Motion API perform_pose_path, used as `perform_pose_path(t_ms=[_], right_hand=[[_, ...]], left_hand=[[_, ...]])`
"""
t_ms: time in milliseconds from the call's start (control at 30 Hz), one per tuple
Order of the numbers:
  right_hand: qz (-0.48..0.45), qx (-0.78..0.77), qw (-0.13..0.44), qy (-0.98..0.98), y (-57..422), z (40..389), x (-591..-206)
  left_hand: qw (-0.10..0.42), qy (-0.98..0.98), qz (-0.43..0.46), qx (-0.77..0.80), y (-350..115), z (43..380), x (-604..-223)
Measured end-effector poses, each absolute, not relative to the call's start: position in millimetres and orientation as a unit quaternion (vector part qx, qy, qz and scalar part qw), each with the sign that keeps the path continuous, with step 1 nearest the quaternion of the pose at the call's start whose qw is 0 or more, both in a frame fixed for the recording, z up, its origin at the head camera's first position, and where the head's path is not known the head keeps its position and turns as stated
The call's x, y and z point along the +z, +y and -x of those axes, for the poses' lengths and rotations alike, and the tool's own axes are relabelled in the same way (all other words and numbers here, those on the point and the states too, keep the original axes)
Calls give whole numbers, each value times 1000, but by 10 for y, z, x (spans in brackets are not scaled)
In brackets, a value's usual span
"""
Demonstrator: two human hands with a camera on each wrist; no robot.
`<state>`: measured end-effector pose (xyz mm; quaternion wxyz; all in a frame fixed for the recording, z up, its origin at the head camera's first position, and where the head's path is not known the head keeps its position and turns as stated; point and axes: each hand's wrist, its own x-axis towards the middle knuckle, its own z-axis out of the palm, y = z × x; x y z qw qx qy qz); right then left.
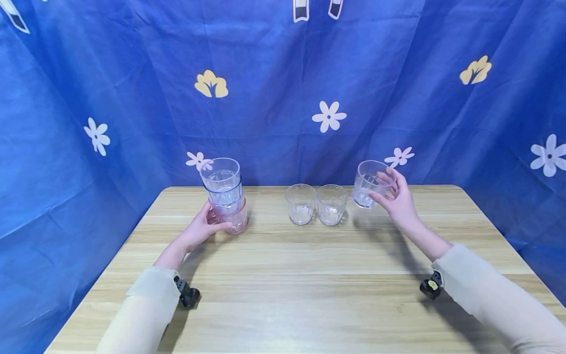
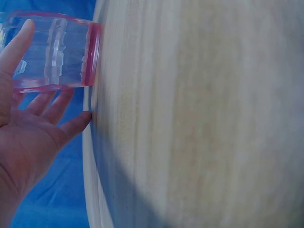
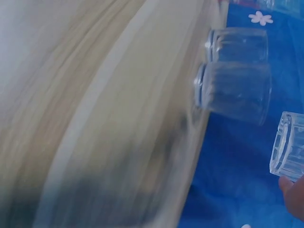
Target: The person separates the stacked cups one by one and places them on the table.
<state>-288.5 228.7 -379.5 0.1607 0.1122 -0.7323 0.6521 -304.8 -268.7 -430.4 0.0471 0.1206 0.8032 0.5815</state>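
Observation:
On the left of the table, my left hand [image 1: 204, 229] curls round the pink-tinted glass [image 1: 239, 220] at the bottom of a stack. Above it sit a blue-rimmed glass [image 1: 230, 196] and a clear glass [image 1: 220, 173]. In the left wrist view the thumb lies along the pink glass, other fingers are at its far side, and its base [image 2: 92, 54] meets the tabletop. My right hand [image 1: 401, 204] grips another clear glass [image 1: 368, 184] between thumb and fingers, raised over the table's back edge. That glass [image 3: 290, 147] is partly cut off in the right wrist view.
Two clear glasses, one [image 1: 300, 205] left of the other [image 1: 331, 204], stand upright side by side near the back of the wooden table [image 1: 283, 295]. A blue patterned cloth [image 1: 274, 98] hangs behind the table and along its sides.

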Motion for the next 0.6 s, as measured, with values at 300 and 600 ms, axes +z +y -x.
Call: perform_pose_path(t_ms=[300,600], right_hand=[[-86,632,148,-756,2429,2967,-4013],[-79,601,105,-788,2460,3007,-4196]], left_hand=[[48,808,-114,577,-2687,3060,-4318],[48,803,-117,583,-2684,3019,-4285]])
